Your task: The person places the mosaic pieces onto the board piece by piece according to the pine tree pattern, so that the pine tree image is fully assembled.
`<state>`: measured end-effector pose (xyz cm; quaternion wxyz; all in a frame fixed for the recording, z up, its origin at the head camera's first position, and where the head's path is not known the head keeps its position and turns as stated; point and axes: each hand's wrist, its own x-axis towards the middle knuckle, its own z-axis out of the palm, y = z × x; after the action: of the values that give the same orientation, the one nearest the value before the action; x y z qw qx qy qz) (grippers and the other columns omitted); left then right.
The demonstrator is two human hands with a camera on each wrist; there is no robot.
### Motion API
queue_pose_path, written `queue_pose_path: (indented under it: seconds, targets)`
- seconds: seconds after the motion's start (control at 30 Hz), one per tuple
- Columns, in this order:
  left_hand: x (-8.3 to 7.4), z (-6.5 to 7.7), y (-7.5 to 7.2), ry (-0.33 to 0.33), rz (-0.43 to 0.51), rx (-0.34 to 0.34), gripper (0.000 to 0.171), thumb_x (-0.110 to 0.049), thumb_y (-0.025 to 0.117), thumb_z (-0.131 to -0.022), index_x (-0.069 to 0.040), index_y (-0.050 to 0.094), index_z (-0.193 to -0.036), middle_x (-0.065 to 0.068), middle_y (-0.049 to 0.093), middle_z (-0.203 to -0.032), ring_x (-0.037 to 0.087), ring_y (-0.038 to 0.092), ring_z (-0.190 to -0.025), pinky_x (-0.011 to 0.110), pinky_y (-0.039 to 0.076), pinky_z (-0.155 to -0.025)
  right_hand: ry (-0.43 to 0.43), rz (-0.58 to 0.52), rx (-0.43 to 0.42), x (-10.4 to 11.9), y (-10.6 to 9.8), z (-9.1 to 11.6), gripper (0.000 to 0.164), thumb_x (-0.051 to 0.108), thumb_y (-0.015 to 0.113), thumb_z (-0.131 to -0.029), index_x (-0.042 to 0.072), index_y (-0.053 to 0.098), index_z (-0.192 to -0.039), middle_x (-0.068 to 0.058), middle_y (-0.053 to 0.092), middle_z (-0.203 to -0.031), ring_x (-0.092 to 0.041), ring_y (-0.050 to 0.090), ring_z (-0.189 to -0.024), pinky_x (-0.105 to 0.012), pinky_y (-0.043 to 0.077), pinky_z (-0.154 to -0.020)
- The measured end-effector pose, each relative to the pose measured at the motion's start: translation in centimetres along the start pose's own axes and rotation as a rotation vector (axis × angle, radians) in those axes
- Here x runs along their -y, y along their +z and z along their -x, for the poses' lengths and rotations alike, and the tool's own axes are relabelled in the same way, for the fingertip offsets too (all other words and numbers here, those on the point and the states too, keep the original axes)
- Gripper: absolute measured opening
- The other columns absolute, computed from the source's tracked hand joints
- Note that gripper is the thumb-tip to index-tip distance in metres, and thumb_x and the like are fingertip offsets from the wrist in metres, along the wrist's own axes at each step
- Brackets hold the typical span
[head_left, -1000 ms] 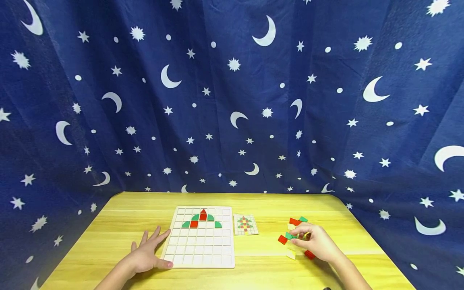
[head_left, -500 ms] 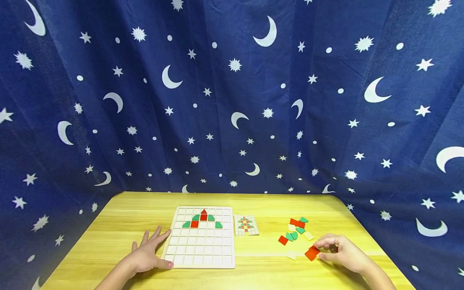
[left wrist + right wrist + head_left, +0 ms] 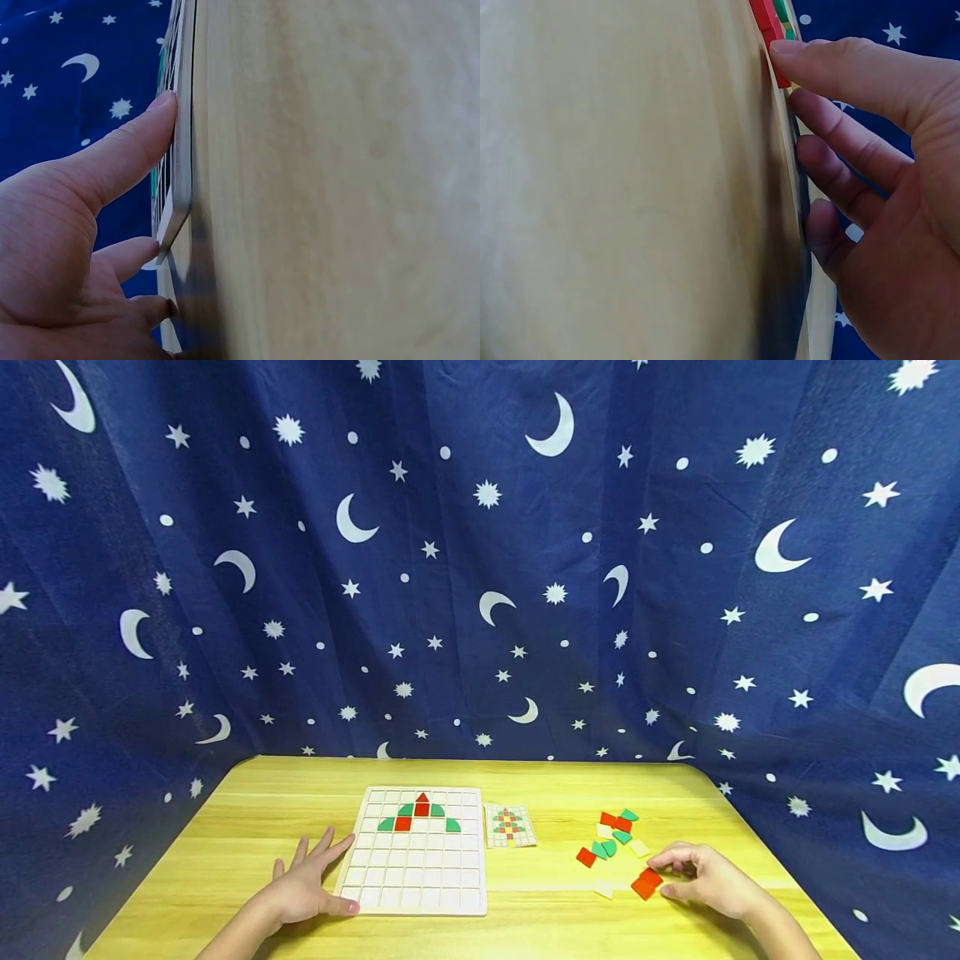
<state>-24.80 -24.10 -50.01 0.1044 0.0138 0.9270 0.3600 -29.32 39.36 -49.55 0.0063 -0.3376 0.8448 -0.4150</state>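
A white grid board (image 3: 409, 893) lies left of centre, with red and green tiles forming a small tree-like shape in its upper rows. My left hand (image 3: 303, 889) is spread at its lower left corner, thumb on the near edge and index finger along the left side; the left wrist view shows the thumb (image 3: 139, 139) on the board's rim. At the right, my right hand (image 3: 708, 881) pinches a red square tile (image 3: 652, 877) between thumb and index finger. Another red square tile (image 3: 642, 888) touches it. In the right wrist view the thumb (image 3: 832, 64) presses against red.
A small pattern card (image 3: 510, 825) lies right of the board. Several loose red, green and pale yellow tiles, among them a green tile (image 3: 622, 837) and a red tile (image 3: 586, 857), are scattered left of the right hand. A blue star-and-moon curtain (image 3: 480, 560) hangs behind the table.
My right hand has moved right and nearer from the loose tile group to the red square tiles, which now show slightly offset from each other. The left hand and board have stayed in place.
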Motion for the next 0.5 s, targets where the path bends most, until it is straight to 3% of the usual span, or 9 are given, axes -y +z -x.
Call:
queue_pose_path:
  seconds: [0.17,0.5]
  targets:
    - [-0.7,0.3,-0.3,0.021,-0.003,0.005,0.117,-0.047,0.094,-0.06,-0.012,0.04,-0.158,0.034,0.01,-0.166,0.067,-0.009,-0.147,0.085,-0.015,-0.105,0.002,0.016,0.015,0.0,0.0,-0.3,0.025,-0.001,0.08,-0.083,-0.004,0.074,-0.108,-0.01,0.07,-0.096,-0.011,0.055,-0.079,-0.023,0.044,-0.063]
    - [1.9,-1.1,0.5,0.011,0.02,-0.008,0.126,-0.061,0.094,-0.048,-0.019,0.044,-0.156,0.029,0.013,-0.168,0.063,-0.009,-0.15,0.084,-0.016,-0.105,-0.016,0.018,0.044,-0.2,0.0,-0.6,0.026,-0.002,0.078,-0.083,-0.003,0.074,-0.109,-0.009,0.068,-0.09,-0.018,0.05,-0.073,-0.029,0.038,-0.057]
